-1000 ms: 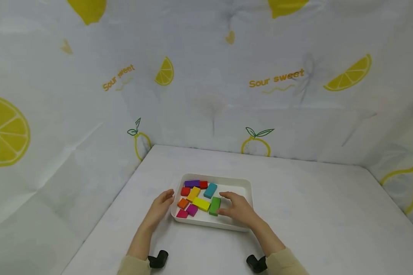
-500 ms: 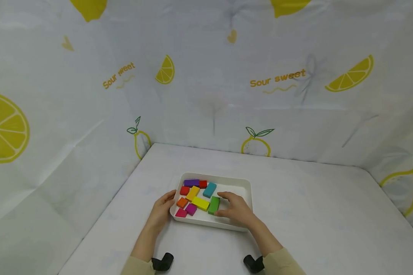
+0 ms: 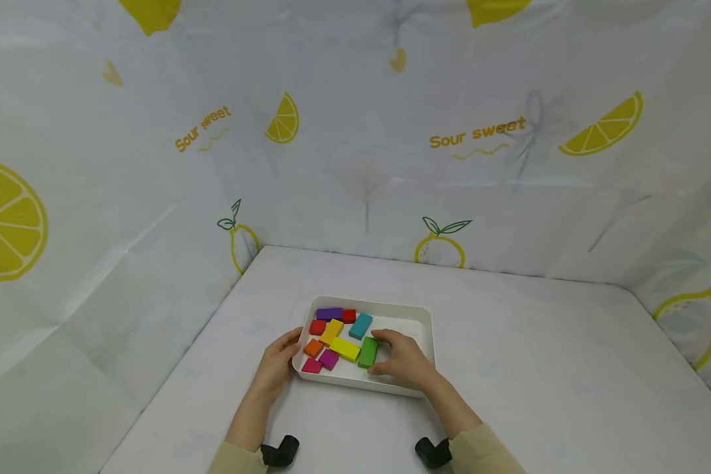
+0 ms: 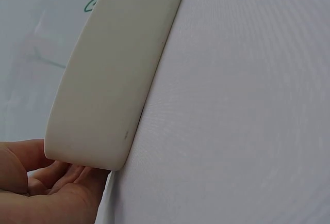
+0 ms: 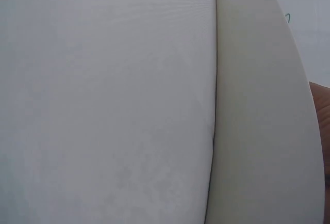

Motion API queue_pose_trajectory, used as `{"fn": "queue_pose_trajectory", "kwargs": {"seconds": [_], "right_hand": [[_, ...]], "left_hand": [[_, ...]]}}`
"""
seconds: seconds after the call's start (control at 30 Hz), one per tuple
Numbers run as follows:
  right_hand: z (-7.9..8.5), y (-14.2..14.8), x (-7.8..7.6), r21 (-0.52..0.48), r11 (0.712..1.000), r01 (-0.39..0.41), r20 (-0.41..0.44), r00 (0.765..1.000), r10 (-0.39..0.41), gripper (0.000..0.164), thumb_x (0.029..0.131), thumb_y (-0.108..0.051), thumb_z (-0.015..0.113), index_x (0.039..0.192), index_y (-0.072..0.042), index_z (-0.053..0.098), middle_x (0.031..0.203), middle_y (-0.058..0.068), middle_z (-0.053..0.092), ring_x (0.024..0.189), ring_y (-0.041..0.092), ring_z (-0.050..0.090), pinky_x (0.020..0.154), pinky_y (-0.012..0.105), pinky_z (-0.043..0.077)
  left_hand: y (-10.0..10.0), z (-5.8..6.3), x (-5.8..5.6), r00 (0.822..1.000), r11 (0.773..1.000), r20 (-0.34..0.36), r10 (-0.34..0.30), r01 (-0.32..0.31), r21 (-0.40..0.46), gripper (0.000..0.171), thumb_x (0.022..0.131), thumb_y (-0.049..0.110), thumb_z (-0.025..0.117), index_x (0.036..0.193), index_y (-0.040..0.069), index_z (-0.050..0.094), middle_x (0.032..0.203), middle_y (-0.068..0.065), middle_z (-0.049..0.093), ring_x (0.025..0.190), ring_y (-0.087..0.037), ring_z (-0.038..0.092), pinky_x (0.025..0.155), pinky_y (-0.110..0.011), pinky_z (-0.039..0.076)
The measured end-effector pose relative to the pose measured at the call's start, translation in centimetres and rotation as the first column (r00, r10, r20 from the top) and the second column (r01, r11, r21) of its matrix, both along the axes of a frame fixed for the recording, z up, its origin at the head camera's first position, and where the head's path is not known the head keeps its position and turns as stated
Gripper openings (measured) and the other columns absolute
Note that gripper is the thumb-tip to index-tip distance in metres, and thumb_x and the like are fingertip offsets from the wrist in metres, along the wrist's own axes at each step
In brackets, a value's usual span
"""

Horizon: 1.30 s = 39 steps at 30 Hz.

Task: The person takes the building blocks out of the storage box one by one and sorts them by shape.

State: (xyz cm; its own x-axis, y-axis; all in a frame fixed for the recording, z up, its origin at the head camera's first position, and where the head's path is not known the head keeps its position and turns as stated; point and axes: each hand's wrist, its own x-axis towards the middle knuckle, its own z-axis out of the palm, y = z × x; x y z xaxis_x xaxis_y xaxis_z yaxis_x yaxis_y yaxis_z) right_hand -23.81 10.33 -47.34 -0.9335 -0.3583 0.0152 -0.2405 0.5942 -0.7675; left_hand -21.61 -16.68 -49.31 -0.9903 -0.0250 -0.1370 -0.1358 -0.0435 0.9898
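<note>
Inside the tray point(image 3: 361, 384), the green block point(image 3: 368, 353) is flanked by the right hand point(image 3: 410, 362), fingers wide, grip unclear; by a skewed pinch, the yellow block point(image 3: 345, 349) could be shoved. The tray's end is touched by the loose-fingered left hand point(image 3: 276, 365).

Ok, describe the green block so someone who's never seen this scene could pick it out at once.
On the white table sits a shallow white tray of coloured blocks. Near its middle, the green block lies by the opening between the thumb and fingers of the right hand. It's the only green block, with a bright yellow block to its left and a blue block beyond it.
</note>
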Motion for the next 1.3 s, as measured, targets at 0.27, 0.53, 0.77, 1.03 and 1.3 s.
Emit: {"fn": "queue_pose_trajectory", "kwargs": {"seconds": [0.27,0.53,0.77,1.03,1.3], "right_hand": [[-0.51,0.09,-0.35,-0.004,1.000,-0.012,-0.021,1.000,0.012,0.070,0.073,-0.015,0.087,0.136,-0.007,0.058,0.139,0.011,0.061,0.131,0.031,0.055,0.112,0.050,0.045],[-0.41,0.05,-0.28,0.008,1.000,-0.018,-0.021,1.000,0.018,0.068,0.075,-0.014,0.085,0.136,-0.007,0.057,0.139,0.011,0.061,0.131,0.031,0.055,0.112,0.050,0.045],[-0.37,-0.17,-0.21,0.037,0.999,-0.032,-0.024,0.999,0.033,0.067,0.077,-0.014,0.084,0.137,-0.005,0.056,0.140,0.014,0.059,0.130,0.032,0.054,0.112,0.051,0.045],[-0.44,-0.20,-0.20,0.065,0.997,-0.039,-0.031,0.999,0.041,0.066,0.079,-0.012,0.082,0.138,-0.005,0.054,0.141,0.014,0.058,0.130,0.032,0.055,0.112,0.051,0.045],[-0.16,0.22,-0.18,0.067,0.997,-0.046,-0.048,0.998,0.050,0.066,0.078,-0.010,0.081,0.138,-0.005,0.054,0.139,0.013,0.059,0.127,0.030,0.057,0.109,0.050,0.048]], "left_hand": [[-0.06,-0.14,-0.09,1.000,1.000,0.024,0.000,-0.001,0.030,0.047,0.104,0.008,0.037,0.150,-0.003,0.035,0.154,-0.028,0.037,0.144,-0.040,0.036,0.123,-0.053,0.028],[-0.03,-0.26,-0.28,1.000,0.998,0.031,0.001,-0.003,0.058,0.047,0.104,0.007,0.037,0.149,-0.003,0.036,0.154,-0.026,0.038,0.145,-0.038,0.036,0.123,-0.050,0.028],[-0.07,-0.31,-0.19,1.000,0.998,0.030,-0.002,0.001,0.062,0.047,0.104,0.007,0.036,0.150,-0.004,0.034,0.155,-0.027,0.036,0.145,-0.039,0.034,0.123,-0.051,0.027],[-0.13,-0.32,0.00,1.000,0.998,0.022,-0.015,0.014,0.063,0.048,0.105,0.007,0.036,0.151,-0.004,0.032,0.155,-0.027,0.034,0.146,-0.039,0.032,0.124,-0.052,0.025],[-0.04,-0.29,-0.28,0.999,0.998,0.034,-0.004,0.002,0.057,0.047,0.104,0.008,0.037,0.150,-0.002,0.035,0.154,-0.025,0.038,0.145,-0.036,0.035,0.124,-0.050,0.027]]}}
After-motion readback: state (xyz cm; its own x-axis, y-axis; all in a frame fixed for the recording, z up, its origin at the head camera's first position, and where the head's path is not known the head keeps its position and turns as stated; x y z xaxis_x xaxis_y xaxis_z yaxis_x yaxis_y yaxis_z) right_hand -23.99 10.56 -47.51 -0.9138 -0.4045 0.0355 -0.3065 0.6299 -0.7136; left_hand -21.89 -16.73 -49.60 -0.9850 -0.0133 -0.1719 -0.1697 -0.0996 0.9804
